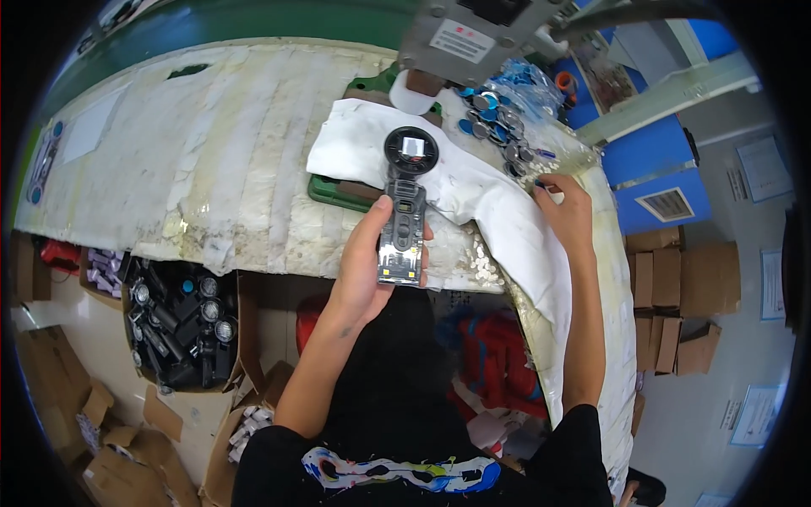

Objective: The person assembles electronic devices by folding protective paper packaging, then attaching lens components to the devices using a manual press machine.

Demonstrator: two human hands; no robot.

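My left hand (361,269) is closed around the lower body of a black flashlight (405,226), held with its round head pointing away from me. The head has a square, shiny insert in its middle, and the flashlight's body has a small window and buttons. Underneath lies a white cloth (355,139), draped over a green machine base (334,191) and along the table toward my right arm. My right hand (568,211) is by the cloth's right edge, near a pile of blue and silver discs (494,118). Its fingertips pinch something small and dark, too little to make out.
A grey press head (460,42) with a white round pad (412,95) hangs just beyond the flashlight. A carton of black flashlights (245,338) stands below the table (186,160) at left. A clear plastic bag (528,89) and blue cabinets (663,182) are at right.
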